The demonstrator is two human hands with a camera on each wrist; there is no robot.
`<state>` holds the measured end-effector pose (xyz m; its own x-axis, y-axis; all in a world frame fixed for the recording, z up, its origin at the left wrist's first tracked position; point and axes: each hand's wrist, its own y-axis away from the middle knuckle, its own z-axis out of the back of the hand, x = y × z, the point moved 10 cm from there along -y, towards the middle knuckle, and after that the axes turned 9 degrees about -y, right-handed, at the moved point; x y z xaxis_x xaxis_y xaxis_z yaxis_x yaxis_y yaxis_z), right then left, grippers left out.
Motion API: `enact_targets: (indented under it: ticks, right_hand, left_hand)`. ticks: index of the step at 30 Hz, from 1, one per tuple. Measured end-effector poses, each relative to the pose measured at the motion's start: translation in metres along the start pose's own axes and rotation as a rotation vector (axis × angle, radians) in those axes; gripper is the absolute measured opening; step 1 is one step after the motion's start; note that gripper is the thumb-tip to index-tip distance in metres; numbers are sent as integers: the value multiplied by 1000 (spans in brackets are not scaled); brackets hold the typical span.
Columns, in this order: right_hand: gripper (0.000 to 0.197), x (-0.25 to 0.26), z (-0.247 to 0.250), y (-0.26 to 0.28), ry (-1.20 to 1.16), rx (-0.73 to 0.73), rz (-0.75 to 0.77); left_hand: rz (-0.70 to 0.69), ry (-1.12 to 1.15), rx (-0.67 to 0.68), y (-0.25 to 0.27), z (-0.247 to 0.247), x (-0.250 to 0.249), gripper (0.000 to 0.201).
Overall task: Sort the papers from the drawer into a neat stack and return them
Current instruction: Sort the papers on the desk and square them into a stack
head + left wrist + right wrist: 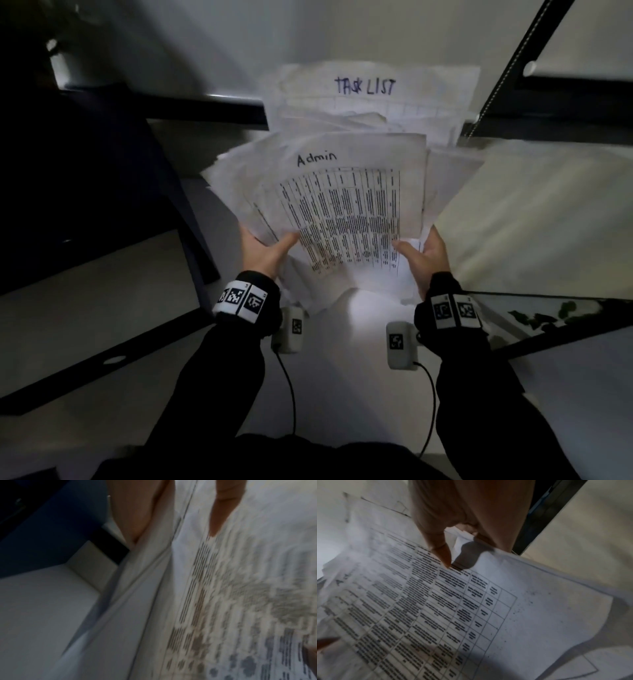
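Observation:
A loose, uneven bundle of white papers (342,205) is held up over a white surface. Its top sheet has "Admin" handwritten above a printed table. My left hand (274,246) grips the bundle's lower left edge, thumb (223,507) on the top sheet and the rest of the hand beneath. My right hand (418,251) grips the lower right edge, thumb (438,540) pressed on the printed table (462,608). A crumpled sheet headed "TASK LIST" (366,89) shows behind the bundle; I cannot tell whether it belongs to it. Sheet edges (154,574) fan out unevenly.
A dark blue cabinet panel (102,205) stands at the left, with a black rail (205,102) behind it. A cream surface (531,212) lies at the right, and below it a glass panel (548,318) reflects leaves. The white surface (342,394) lies under my forearms.

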<state>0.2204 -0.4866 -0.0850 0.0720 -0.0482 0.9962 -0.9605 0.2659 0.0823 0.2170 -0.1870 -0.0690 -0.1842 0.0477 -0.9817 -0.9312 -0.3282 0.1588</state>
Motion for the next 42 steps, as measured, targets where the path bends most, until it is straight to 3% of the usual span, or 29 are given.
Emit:
enact_targets:
  ticks: [2,3,7,10,13,16,18,20,23,27,29,32,34,36,38,40,42]
  right_hand:
    - [23,-10,8,4,-36,-90,-45]
    - [28,-14,14,6,-56,-145,-69]
    - [23,-4,28,10,-154,-206,-45]
    - [24,6,34,11,-179,-199,-25]
    - [28,16,29,12,-215,-119,12]
    - [29,23,31,14,-208,-145,30]
    - [25,27,34,14,-204,-180,37]
    - [21,31,33,13,-211,-159,48]
    - [24,33,27,12,-204,-120,44]
    - [30,38,23,10,-189,-116,33]
    - [30,38,27,10,-184,-158,12]
    - [23,35,28,9,-166,-134,-24]
    - [21,32,29,4,-149,-133,-37]
    - [33,28,32,1,-157,-150,-43]
    - [50,27,31,0,-177,-159,-49]
    - [41,27,31,0,-175,-160,-51]
    - [26,28,24,1,-143,-126,-37]
  left_hand:
    - [-28,5,65,4,-8,-5,61]
    - [-41,18,81,6,-11,-8,59]
    - [-101,48,123,13,-19,-29,91]
    - [-185,44,203,26,-30,-52,74]
    - [-332,37,204,38,-32,-79,96]
    - [-486,6,196,35,-32,-90,126]
    - [-440,75,191,21,-30,-79,134]
    - [-293,141,232,8,-31,-56,142]
    - [-133,61,352,3,-47,-33,144]
    - [-148,16,367,-6,-56,-35,128]
    - [-172,50,318,-20,-50,-36,136]
    - [-147,108,372,-26,-53,-30,140]
    - [-152,121,427,-22,-59,-39,130]
    - [-146,88,452,-18,-65,-42,103]
    - [-110,18,388,-19,-61,-34,70]
    - [-74,-65,340,-19,-58,-22,48]
    - [-46,-89,303,-20,-57,-10,37]
